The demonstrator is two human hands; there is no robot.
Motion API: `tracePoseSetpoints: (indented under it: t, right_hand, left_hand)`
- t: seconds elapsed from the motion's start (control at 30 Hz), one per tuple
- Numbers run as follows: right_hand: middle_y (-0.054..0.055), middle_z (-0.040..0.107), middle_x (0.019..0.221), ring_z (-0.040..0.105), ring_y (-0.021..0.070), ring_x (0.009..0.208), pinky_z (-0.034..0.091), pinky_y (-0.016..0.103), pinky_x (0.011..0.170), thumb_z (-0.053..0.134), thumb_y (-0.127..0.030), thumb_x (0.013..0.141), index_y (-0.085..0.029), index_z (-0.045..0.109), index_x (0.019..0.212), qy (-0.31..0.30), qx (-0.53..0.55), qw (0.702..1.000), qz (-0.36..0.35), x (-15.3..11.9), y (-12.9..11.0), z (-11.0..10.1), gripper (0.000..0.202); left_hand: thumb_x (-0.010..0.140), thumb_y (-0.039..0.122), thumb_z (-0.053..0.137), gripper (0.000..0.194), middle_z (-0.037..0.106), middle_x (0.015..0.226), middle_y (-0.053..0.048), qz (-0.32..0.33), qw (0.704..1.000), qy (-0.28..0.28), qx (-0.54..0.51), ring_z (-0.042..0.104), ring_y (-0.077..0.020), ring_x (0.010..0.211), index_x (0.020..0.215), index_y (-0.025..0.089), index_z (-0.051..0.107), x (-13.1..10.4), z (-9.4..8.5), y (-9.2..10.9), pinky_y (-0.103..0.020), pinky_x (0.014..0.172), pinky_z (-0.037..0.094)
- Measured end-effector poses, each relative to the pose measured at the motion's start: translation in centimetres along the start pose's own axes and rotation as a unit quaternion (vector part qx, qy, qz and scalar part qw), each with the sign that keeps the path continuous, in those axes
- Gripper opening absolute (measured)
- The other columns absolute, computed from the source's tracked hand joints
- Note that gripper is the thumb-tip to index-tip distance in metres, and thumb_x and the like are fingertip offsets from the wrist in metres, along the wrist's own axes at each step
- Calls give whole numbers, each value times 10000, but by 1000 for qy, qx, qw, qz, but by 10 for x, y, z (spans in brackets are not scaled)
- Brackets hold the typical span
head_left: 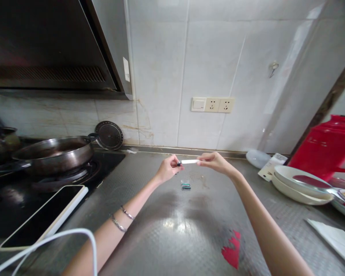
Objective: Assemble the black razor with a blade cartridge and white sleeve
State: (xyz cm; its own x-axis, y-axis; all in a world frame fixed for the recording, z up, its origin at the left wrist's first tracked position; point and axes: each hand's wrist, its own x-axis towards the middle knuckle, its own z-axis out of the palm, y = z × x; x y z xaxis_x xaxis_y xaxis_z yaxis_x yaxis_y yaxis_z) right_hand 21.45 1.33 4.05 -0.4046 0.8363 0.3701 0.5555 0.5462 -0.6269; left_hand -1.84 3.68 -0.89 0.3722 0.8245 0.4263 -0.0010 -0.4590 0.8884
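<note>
Above the steel counter, a slim white stick with a dark end (189, 161) spans level between my two hands. My left hand (168, 168) pinches it at the small dark end. At the other end, my right hand (214, 161) holds the white part between thumb and fingers. Just below and in front of them, a small clear piece with green and dark strips (185, 185) lies on the counter (161, 214). It is too small to tell what it is.
To the left, a steel pan (56, 153) sits on the black stove, with a phone (44, 218) and white cable (74, 231) nearer me. A red jug (327, 145), stacked bowls (300, 191) and white paper (333, 239) stand right. A red patch (232, 251) marks the counter.
</note>
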Motion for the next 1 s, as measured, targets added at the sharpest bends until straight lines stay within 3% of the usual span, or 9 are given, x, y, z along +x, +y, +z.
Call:
tracePoseSetpoints:
  t: [0.17, 0.7, 1.0]
  right_hand:
    - [59, 652, 761, 551, 180, 707, 392, 263, 618, 612, -518, 672, -124, 711, 804, 30, 2, 999, 26, -3, 12, -3, 428]
    - [60, 665, 791, 569, 191, 739, 406, 266, 635, 615, -511, 678, -133, 714, 832, 43, 15, 999, 4, 1, 10, 3, 420]
    - [38, 645, 740, 555, 184, 705, 390, 262, 617, 584, -542, 689, -135, 709, 774, 39, 4, 999, 23, 0, 19, 3, 434]
  left_hand:
    - [630, 255, 690, 321, 656, 673, -27, 6, 1000, -10, -25, 623, -139, 621, 683, 171, 384, -1, 2, 3, -230, 557, 447]
    - [634, 264, 702, 319, 655, 609, -21, -18, 998, -18, -52, 619, -134, 563, 682, 162, 404, -3, 5, 3, -249, 553, 480]
    - [619, 297, 733, 333, 663, 636, -51, -36, 988, -33, -148, 652, -177, 605, 728, 129, 467, -2, 6, 6, -338, 631, 531]
